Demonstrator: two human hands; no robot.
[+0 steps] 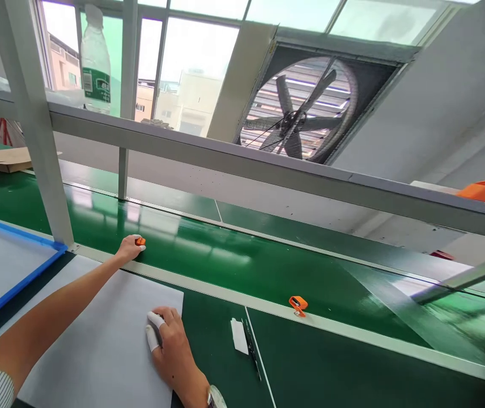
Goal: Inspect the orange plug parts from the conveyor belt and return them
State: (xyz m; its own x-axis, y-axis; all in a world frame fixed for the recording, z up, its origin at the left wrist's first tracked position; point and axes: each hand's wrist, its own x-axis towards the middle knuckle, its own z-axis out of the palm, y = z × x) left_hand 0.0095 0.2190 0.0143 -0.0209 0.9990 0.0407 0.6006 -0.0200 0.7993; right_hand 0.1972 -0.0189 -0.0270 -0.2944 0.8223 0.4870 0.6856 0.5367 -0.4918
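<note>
My left hand [128,249] reaches out over the green conveyor belt [208,255], its fingers closed on a small orange plastic part [140,241]. White covers sit on some of its fingertips. Nearer to me, my right hand [172,343] rests at the right edge of a white sheet [93,345]. Its thumb and index finger, in white finger cots, are curled together; a dark bit shows between them, too small to name. A similar orange part [297,304] lies on the pale rail to the right. Between it and my right hand are a small white card [239,335] and thin black strips [252,348].
A blue-edged white panel [8,260] lies at the left, with a cardboard piece [2,158] behind it. A metal frame [225,150] crosses above the belt, carrying a plastic bottle [96,68] and an orange object [484,190]. A wall fan [296,116] is beyond.
</note>
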